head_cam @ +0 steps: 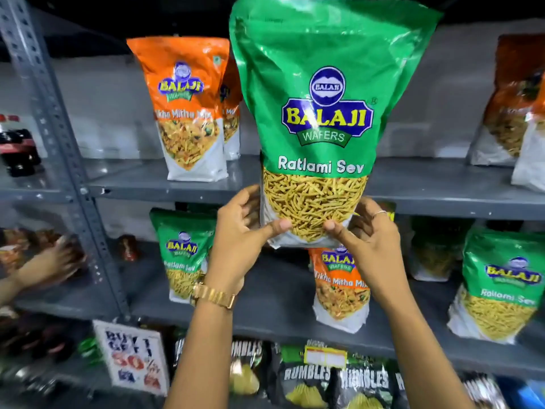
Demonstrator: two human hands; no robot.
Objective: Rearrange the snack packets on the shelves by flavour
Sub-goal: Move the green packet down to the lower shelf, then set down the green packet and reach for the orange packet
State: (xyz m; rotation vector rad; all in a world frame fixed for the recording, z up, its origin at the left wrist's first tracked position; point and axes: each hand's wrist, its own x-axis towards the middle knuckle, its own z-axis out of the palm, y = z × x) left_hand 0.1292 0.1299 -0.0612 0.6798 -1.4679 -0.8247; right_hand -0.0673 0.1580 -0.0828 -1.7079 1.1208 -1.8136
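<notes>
Ratlami Sev packet (321, 113), green, upright, raised before the grey shelves (165, 184), pinched at its bottom corners between thumb and fingers of left hand (239, 231) and right hand (368, 234).

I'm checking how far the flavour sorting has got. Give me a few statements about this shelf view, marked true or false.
1. Both hands hold the green Ratlami Sev packet by its bottom end. True: the left hand and right hand pinch its lower edge.
2. The held packet is orange. False: it is green.
3. An orange Tikha Mitha Mix packet stands on the middle shelf among green packets. True.
4. The upper shelf holds only green packets. False: the packets visible there are orange.
5. The left wrist is bare. False: it wears a gold watch.
</notes>
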